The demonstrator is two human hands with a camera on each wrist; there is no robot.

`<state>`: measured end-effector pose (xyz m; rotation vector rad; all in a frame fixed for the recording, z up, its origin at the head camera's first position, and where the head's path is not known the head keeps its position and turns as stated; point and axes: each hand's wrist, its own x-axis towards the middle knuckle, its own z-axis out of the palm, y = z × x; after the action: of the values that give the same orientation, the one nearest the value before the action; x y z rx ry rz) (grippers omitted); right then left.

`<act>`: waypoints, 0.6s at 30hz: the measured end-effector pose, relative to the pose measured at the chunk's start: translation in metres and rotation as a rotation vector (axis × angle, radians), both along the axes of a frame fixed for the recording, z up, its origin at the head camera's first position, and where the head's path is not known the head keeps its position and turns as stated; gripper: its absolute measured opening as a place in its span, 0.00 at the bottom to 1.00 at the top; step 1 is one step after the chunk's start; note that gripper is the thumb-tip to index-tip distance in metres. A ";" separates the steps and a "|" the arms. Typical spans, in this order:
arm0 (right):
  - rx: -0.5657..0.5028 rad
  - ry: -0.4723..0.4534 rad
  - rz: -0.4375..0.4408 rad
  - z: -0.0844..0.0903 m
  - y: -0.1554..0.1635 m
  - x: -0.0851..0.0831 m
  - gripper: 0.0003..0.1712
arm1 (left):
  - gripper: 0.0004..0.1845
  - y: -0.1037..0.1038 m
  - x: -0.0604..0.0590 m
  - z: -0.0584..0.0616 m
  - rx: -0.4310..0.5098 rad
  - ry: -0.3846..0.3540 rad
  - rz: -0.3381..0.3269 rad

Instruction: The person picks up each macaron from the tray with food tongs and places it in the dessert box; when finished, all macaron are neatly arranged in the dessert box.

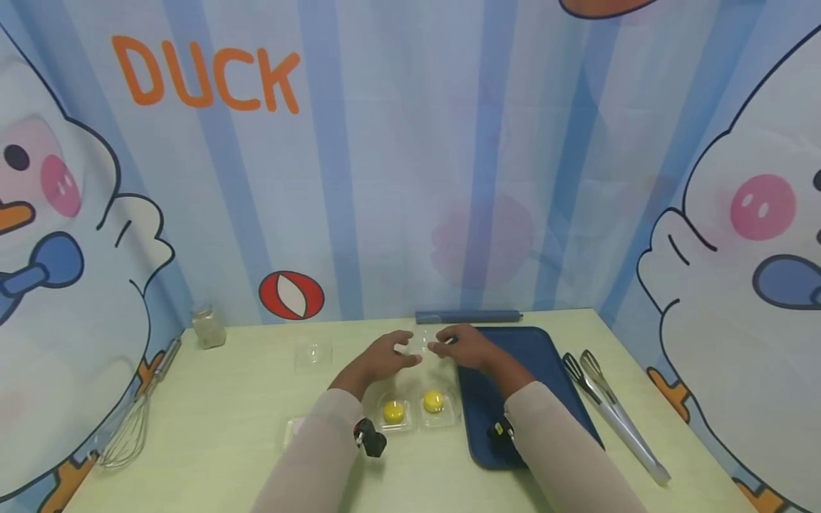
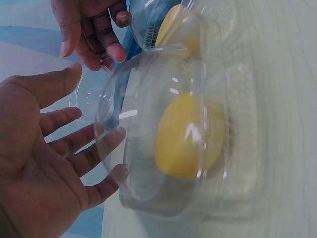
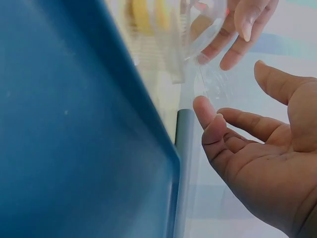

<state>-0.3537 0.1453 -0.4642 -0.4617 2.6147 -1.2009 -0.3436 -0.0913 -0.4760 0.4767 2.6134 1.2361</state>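
Note:
Two round yellow pieces sit in clear domed plastic cases, one (image 1: 393, 411) left and one (image 1: 433, 401) right, near the table's front; the left wrist view shows one piece (image 2: 188, 136) up close. Beyond them lies a small clear plastic cup (image 1: 423, 343), between my two hands. My left hand (image 1: 403, 347) reaches toward it with fingers spread and straight, fingertips (image 2: 116, 134) close to the clear plastic (image 2: 91, 99). My right hand (image 1: 444, 348) faces it from the other side, palm open (image 3: 233, 116), fingers loosely bent beside the cup (image 3: 213, 82). Neither hand grips anything.
A dark blue tray (image 1: 545, 370) lies under my right forearm, with metal tongs (image 1: 612, 410) to its right. A blue rod (image 1: 468, 316) lies by the back wall. A whisk (image 1: 131, 427), a glass jar (image 1: 208, 328) and another clear case (image 1: 313, 355) stand on the left.

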 end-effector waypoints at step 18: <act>-0.102 0.062 0.144 0.016 -0.015 0.028 0.29 | 0.18 -0.027 0.014 0.001 0.076 0.249 0.116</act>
<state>-0.3260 0.1298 -0.4481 -0.7042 2.5291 -1.2950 -0.3296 -0.1185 -0.4748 0.5309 2.8441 1.3986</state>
